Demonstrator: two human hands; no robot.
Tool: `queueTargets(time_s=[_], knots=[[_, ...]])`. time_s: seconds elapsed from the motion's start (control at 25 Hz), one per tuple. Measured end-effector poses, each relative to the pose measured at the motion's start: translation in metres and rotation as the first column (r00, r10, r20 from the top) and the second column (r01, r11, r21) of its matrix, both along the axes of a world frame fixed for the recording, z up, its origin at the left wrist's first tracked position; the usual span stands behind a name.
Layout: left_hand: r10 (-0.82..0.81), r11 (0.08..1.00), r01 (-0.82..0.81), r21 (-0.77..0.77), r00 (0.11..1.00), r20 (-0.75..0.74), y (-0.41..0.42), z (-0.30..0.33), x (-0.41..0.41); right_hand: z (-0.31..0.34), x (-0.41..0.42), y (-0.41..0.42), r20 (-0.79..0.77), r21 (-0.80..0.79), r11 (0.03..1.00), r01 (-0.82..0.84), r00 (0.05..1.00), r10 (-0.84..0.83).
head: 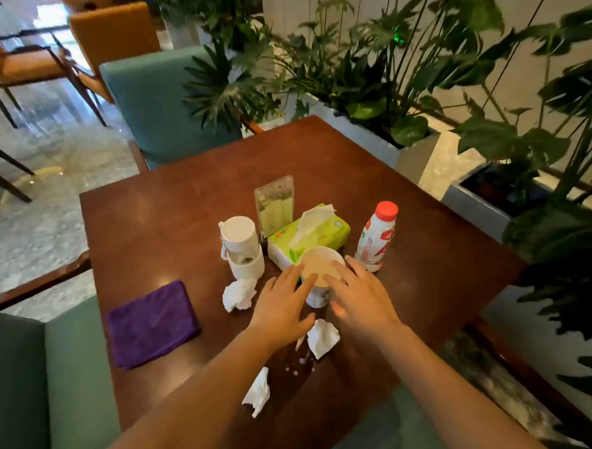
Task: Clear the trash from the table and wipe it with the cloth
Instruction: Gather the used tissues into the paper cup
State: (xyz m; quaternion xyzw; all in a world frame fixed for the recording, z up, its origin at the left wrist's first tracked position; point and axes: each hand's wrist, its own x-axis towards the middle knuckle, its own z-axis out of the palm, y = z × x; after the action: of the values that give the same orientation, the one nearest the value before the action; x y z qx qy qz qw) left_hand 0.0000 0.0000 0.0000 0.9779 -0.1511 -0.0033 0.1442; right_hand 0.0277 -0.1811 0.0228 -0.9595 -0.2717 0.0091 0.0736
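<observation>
**Both hands closing on the paper cup**

Paper cup stands upright mid-bench, mouth up, long axis vertical, just in front of the tissue pack. Left hand sits on the cup's left side, right hand on its right; the cup is between them, just ahead of the palms. Fingers on both hands are straight and spread, tips over or at the rim; contact unclear, no grip closed yet. Both hands about equally near, right maybe slightly further over the rim.

Crumpled tissues: one left of the left hand, one under the wrists, one nearer the bench edge. Purple cloth lies flat, folded, well left of the hands, untouched. Likely next: grasp the cup from its sides.
</observation>
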Motion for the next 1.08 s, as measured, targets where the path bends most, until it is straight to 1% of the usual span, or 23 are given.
queueTargets(time_s=[0.04,0.08,0.16,0.32,0.4,0.44,0.48,0.56,0.6,0.64,0.68,0.8,0.92,1.0,1.08], knots=[[-0.008,1.000,0.008,0.022,1.000,-0.030,-0.001,-0.004,0.002,-0.005,0.003,0.001,-0.001,-0.022,1.000,-0.008,1.000,0.008],[-0.011,1.000,0.012,0.014,1.000,-0.029,-0.002,-0.008,0.004,-0.007,0.005,0.000,0.005,0.011,1.000,-0.016,1.000,0.016],[-0.012,1.000,0.012,0.001,1.000,-0.026,-0.001,-0.013,0.006,-0.011,0.006,0.000,0.081,0.037,0.999,-0.035,0.996,0.032],[-0.025,0.986,0.014,-0.169,0.998,-0.059,-0.002,-0.015,0.004,-0.008,0.007,0.000,0.233,0.104,0.994,-0.015,0.972,-0.010],[-0.014,0.954,-0.013,-0.298,0.996,-0.086,0.000,-0.012,-0.001,-0.005,0.004,0.002,0.291,0.166,0.985,-0.054,0.957,0.003],[0.003,0.923,-0.039,-0.384,0.995,-0.095,0.000,-0.008,-0.006,-0.002,0.003,0.003,0.327,0.205,0.976,-0.075,0.945,0.004],[0.040,0.870,-0.085,-0.485,0.994,-0.101,0.002,-0.004,-0.011,0.002,0.001,0.005,0.361,0.240,0.966,-0.098,0.932,0.005],[0.179,0.698,-0.242,-0.674,0.970,-0.163,0.007,0.001,-0.022,0.012,-0.005,0.008,0.400,0.310,0.938,-0.152,0.916,0.017],[0.227,0.608,-0.315,-0.728,0.949,-0.221,0.010,0.005,-0.027,0.016,-0.009,0.011,0.410,0.339,0.922,-0.186,0.911,0.033],[0.231,0.547,-0.342,-0.764,0.939,-0.255,0.013,0.009,-0.032,0.021,-0.013,0.014,0.417,0.363,0.906,-0.218,0.908,0.052],[0.229,0.519,-0.327,-0.789,0.943,-0.240,0.016,0.011,-0.037,0.024,-0.017,0.018,0.423,0.376,0.893,-0.248,0.903,0.073],[0.285,0.482,-0.293,-0.826,0.943,-0.169,0.027,0.021,-0.050,0.031,-0.033,0.032,0.402,0.397,0.865,-0.308,0.905,0.137],[0.327,0.408,-0.302,-0.861,0.929,-0.171,0.035,0.021,-0.064,0.036,-0.044,0.043,0.303,0.499,0.817,-0.290,0.941,0.149],[0.352,0.379,-0.335,-0.863,0.914,-0.201,0.039,0.019,-0.074,0.033,-0.054,0.046,0.210,0.622,0.749,-0.228,0.970,0.121],[0.404,0.350,-0.373,-0.859,0.888,-0.221,0.043,0.014,-0.083,0.022,-0.063,0.043,0.103,0.758,0.646,-0.092,0.994,0.020]])
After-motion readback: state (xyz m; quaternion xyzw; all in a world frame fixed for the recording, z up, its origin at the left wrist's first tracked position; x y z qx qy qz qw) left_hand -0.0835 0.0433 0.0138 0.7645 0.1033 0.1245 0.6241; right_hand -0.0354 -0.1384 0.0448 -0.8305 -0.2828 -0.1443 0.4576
